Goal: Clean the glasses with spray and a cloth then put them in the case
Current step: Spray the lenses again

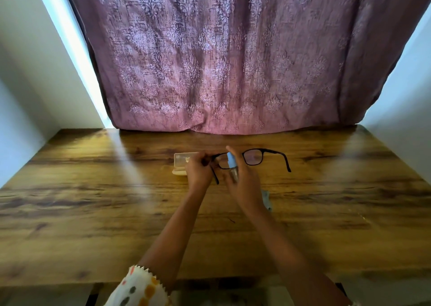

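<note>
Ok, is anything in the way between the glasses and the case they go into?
Nothing visible stands between them. The glasses are held by the left hand right beside the case; the right hand holds the spray bottle at one lens. Whether the case is open is unclear.

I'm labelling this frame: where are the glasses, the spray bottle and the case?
glasses (253, 157), head view, on the uncovered lens.
spray bottle (231, 162), head view, on its blue top.
case (183, 159), head view, on its pale lid.
</note>
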